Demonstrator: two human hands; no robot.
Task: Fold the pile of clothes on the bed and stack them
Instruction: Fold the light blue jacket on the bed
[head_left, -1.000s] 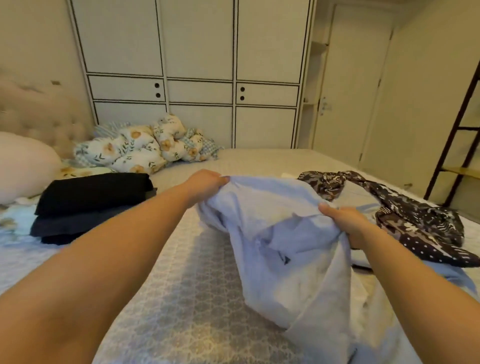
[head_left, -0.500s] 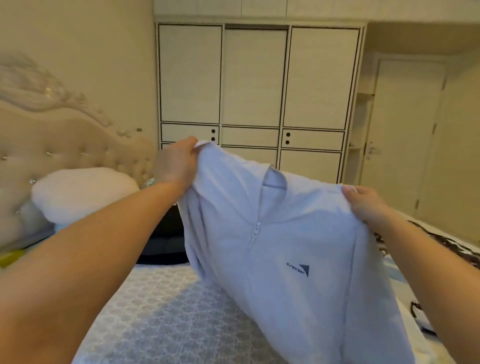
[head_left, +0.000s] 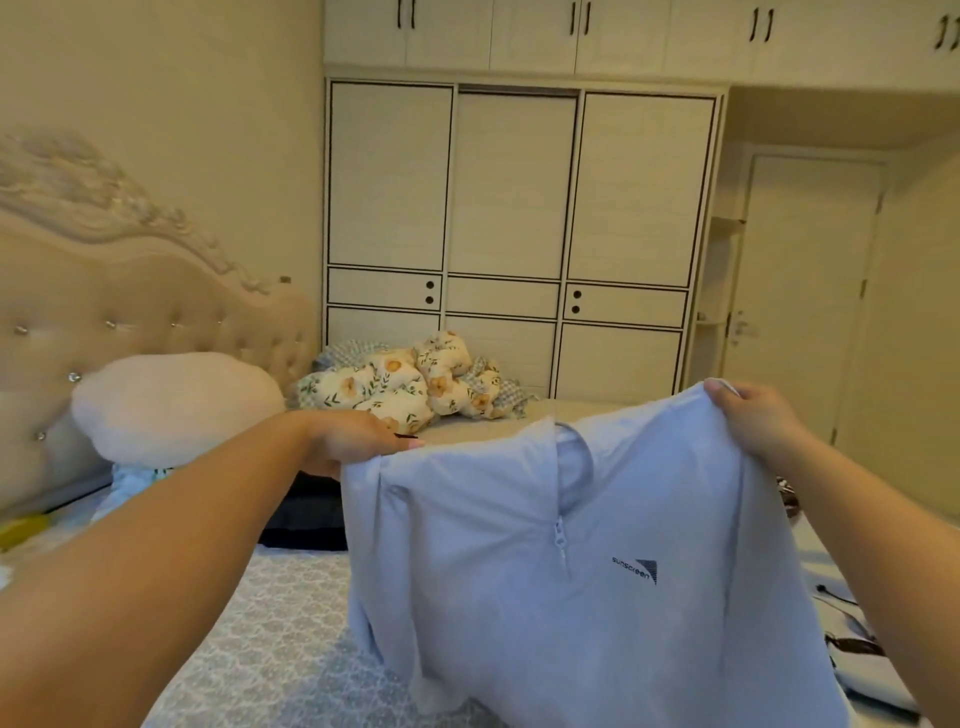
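Left hand (head_left: 358, 441) pinches the left shoulder of the pale blue zip-neck top (head_left: 561, 566), fingers curled over the seam; top hangs spread above the bed (head_left: 270, 644), front facing the camera; judged light, soft, limp, best held at the shoulder seams; right hand (head_left: 753, 421) grips the right shoulder, held higher.

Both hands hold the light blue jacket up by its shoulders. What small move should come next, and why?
Probably lower the light blue jacket flat onto the bed: the left hand and right hand hold it spread open, zipper facing the camera, ready for folding.
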